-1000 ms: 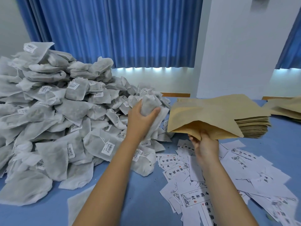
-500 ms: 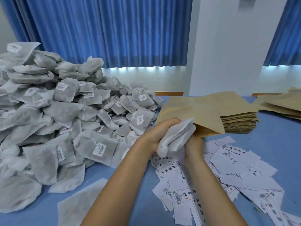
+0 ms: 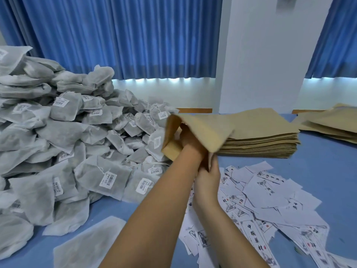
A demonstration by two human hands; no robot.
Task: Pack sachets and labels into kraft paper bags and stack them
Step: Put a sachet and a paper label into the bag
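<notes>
As right hand [image 3: 209, 177] grips kraft bag [image 3: 205, 130], left hand [image 3: 189, 139] sits inside.

Left hand [image 3: 188, 141]: fingers hidden inside the kraft bag [image 3: 204, 130]; I cannot tell what they hold.
Mouth of the kraft bag: edges blurred.
Sachet pile [image 3: 58, 132]: cut off by the left edge.
Barcode stickers [image 3: 105, 179]: print too small for me to read.
Labels [image 3: 270, 192]: cut off by the bottom edge.
Far bag stack [image 3: 332, 122]: cut off by the right edge.
</notes>
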